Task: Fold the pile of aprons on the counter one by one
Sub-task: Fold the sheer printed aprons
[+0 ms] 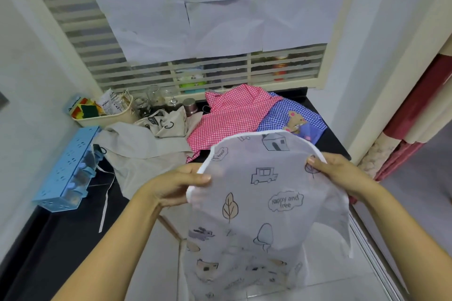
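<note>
You've got the white apron (264, 193) with the little car, leaf and house drawings held up in front of you, off the bench (61, 227). Its lower part hangs down toward the tiled floor. Your left hand (181, 186) pinches the white-trimmed edge on the left, thumb on top and the fingers tucked underneath. Your right hand (342, 173) does the same on the right edge, thumb pressed on the fabric.

The rest of the pile sits on the dark bench just behind it: a pink checked apron (232, 117) in the middle, a blue checked apron (281, 117) with a bear on it to the right, and a beige apron (141, 149) crumpled to the left. Further left there's a blue plastic box (68, 171), with a cream basket (105, 118) and some glass jars (156, 100) at the back by the window.
</note>
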The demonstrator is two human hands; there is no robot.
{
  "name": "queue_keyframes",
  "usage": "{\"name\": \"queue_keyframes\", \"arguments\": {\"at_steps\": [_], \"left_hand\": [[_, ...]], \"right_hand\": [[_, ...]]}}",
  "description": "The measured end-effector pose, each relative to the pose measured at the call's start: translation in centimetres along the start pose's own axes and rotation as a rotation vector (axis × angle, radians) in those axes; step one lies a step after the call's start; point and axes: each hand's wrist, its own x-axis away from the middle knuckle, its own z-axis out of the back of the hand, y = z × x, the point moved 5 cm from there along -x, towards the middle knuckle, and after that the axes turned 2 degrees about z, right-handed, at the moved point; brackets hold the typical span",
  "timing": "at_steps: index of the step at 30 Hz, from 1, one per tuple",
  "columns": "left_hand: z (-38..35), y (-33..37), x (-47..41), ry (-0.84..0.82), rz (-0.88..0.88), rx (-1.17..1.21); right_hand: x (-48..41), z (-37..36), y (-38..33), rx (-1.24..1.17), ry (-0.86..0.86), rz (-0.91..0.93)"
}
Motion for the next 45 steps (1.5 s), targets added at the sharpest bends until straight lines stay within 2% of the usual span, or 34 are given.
{"name": "queue_keyframes", "arguments": {"at_steps": [2,3,5,7,9,11,12,14,16,18,20,21,23,26,28,30,33,38,41,45], "left_hand": [[0.1,0.5,0.4,-0.033,-0.007,0.040],[0.2,0.5,0.6,0.007,0.022,0.060],[2.7,0.2,0.6,0.212,0.090,-0.017],[5.5,-0.2,0.8,0.385,0.188,-0.351],[7.3,-0.5,1.2,0.408,0.363,-0.733],[8.4,-0.7,1.9,0.375,0.518,-0.854],[8.7,-0.6,2.1,0.363,0.551,-0.827],[9.7,0.7,2.3,0.378,0.468,-0.763],[11.0,2.9,2.1,0.504,0.238,-0.682],[11.8,5.2,1.6,0.578,0.021,-0.523],[12.0,6.8,0.4,0.455,0.018,-0.408],[12.3,7.4,-0.3,0.385,0.050,-0.427],[13.7,9.8,-1.3,0.398,0.042,-0.645],[14.9,15.5,-2.5,0.680,-0.109,-1.012],[15.6,18.7,-4.1,0.782,-0.243,-1.111],[18.0,21.0,-7.7,0.890,-0.291,-1.223],[22.4,21.8,-13.4,1.005,-0.181,-1.257],[29.9,18.8,-23.4,1.063,0.113,-1.053],[33.8,15.8,-27.8,1.091,0.171,-0.915],[36.4,11.7,-31.8,1.157,0.233,-0.822]], "right_hand": [[-0.3,-0.1,-0.7,0.052,-0.027,0.011],[-0.5,-0.3,-1.0,0.067,-0.005,0.026],[-1.1,-0.2,-1.4,0.118,0.107,0.054],[-1.6,-0.6,-1.4,0.083,0.153,0.026],[-1.9,-2.2,-2.1,0.089,0.060,-0.034],[-2.2,-4.0,-3.7,0.343,-0.045,0.008],[-2.4,-4.3,-4.7,0.516,-0.024,0.112],[-2.7,-4.5,-7.5,0.822,0.215,0.445],[-2.5,-3.8,-9.9,0.915,0.463,0.676],[-3.3,-2.8,-11.6,0.872,0.549,0.741],[-4.9,-1.4,-12.7,0.843,0.565,0.738],[-5.9,-0.7,-13.2,0.837,0.551,0.732],[-8.2,0.3,-14.2,0.872,0.528,0.747],[-11.3,2.0,-16.6,0.887,0.561,0.771],[-14.3,3.3,-18.1,0.865,0.584,0.743],[-19.3,4.9,-19.0,0.852,0.564,0.713],[-27.3,6.3,-18.1,0.807,0.413,0.556],[-40.6,7.2,-13.3,0.769,0.276,0.211],[-45.8,6.0,-9.8,0.734,0.194,0.072],[-50.6,4.9,-4.2,0.555,0.185,-0.075]]}}
